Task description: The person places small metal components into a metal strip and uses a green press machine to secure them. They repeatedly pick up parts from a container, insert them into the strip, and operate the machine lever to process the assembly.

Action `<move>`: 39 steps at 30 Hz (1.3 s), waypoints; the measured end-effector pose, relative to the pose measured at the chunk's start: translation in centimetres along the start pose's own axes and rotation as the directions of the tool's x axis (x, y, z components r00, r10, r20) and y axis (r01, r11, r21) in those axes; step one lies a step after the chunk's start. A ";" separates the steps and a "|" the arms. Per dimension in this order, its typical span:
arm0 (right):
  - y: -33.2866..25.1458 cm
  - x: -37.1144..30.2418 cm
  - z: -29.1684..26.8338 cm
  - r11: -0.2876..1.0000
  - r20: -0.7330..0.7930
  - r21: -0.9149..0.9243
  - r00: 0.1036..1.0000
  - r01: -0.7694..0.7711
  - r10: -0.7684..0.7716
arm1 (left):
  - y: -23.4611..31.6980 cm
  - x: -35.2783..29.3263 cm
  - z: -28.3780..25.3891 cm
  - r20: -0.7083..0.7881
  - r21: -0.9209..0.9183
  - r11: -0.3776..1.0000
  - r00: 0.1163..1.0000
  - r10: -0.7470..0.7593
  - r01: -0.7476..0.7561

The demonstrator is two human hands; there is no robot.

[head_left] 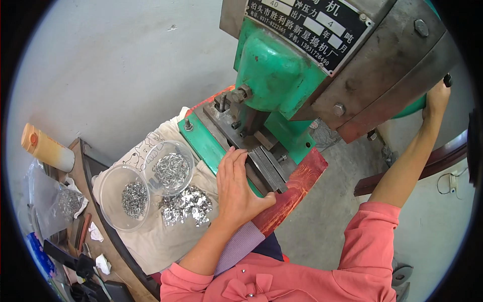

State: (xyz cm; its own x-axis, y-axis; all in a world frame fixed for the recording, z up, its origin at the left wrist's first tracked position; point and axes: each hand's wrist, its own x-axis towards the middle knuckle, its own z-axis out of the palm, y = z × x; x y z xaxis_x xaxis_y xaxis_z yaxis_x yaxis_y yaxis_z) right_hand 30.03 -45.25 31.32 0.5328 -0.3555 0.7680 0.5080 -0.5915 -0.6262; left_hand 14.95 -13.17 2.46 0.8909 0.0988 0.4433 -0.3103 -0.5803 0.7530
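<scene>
A green press (282, 65) with a dark metal head stands before me. My left hand (239, 191) rests at its die (266, 168), fingertips on the metal bed and thumb stretched out by the near end of the block. The fingers are spread from the thumb, and I see nothing held between them. To the far right, my right hand (436, 98) is closed round a black-tipped handle (447, 79) at the press's side, partly hidden by the fingers. Left of the press are a clear tub of small metal pieces (171, 170), another such tub (135, 200) and a loose heap of shiny flakes (186, 206).
A pale cloth (146, 251) lies under the tubs. The press sits on a red wooden board (297, 191). At the left are an orange-and-white bottle (48, 147), a clear plastic bag (55, 201), crumpled paper (103, 263) and a black clamp-like stand (80, 264). A wall rises behind.
</scene>
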 end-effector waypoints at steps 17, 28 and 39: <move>5.6 -12.5 4.7 0.946 -0.175 0.325 0.982 -0.015 0.076 | 0.0 -0.9 0.2 -0.005 -0.021 1.000 1.000 -0.015 0.015; 3.7 -26.8 6.6 0.827 0.780 -0.165 0.441 -0.538 0.443 | 0.0 0.2 -1.9 0.119 0.035 0.998 0.991 0.056 -0.061; 3.7 -24.5 8.4 0.758 0.925 -0.351 -0.077 -0.549 0.373 | -0.7 0.8 -1.5 0.154 -0.111 0.994 0.988 0.024 -0.007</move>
State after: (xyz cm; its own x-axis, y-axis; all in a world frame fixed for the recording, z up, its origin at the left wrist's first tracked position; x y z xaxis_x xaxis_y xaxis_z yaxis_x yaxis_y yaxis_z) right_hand 24.55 -32.65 9.11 0.7743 0.4760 -0.4169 -0.1454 -0.5073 -0.8494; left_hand 15.42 -11.43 2.99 0.9235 -0.0407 0.3815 -0.3517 -0.4873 0.7993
